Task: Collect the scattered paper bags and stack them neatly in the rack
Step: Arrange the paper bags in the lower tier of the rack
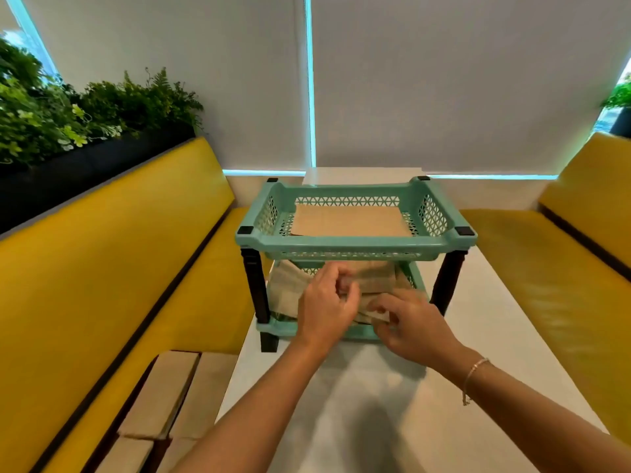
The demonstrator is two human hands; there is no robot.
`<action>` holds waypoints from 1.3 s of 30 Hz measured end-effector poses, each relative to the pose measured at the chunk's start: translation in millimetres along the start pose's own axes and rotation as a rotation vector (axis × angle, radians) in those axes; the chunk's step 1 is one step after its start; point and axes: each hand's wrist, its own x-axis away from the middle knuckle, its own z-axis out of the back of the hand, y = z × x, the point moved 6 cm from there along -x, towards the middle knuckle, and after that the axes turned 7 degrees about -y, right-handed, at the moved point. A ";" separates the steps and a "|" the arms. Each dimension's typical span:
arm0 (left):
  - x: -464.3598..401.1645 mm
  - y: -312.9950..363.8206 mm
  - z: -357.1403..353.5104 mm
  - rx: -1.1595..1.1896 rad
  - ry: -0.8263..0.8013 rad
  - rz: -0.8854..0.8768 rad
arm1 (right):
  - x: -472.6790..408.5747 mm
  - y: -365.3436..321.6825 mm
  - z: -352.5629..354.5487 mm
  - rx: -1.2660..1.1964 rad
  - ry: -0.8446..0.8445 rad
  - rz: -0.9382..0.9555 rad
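Both grips work at the front of the rack's lower tier: the left hand (pixel 326 302) has its fingers curled onto the paper bags (pixel 372 279) there, and the right hand (pixel 408 322) pinches a folded bag edge at the tier's front lip. Those bags lie crumpled and uneven in the lower tray, some spilling over its left side. One flat bag (pixel 348 224) rests in the upper tray. The teal rack (pixel 355 242) stands mid-tabletop on black legs, its top tier overhanging the hands and leaving only a low gap to reach through. White tabletop (pixel 495 336) lies bare to the right and in front. More bags (pixel 160 397) lie on the yellow bench (pixel 102 268) at left, just beside the tabletop's edge.
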 end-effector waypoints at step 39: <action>9.7 -130.7 -63.2 0.511 -0.286 0.685 | -53.2 29.7 -73.8 -0.575 -0.105 -0.591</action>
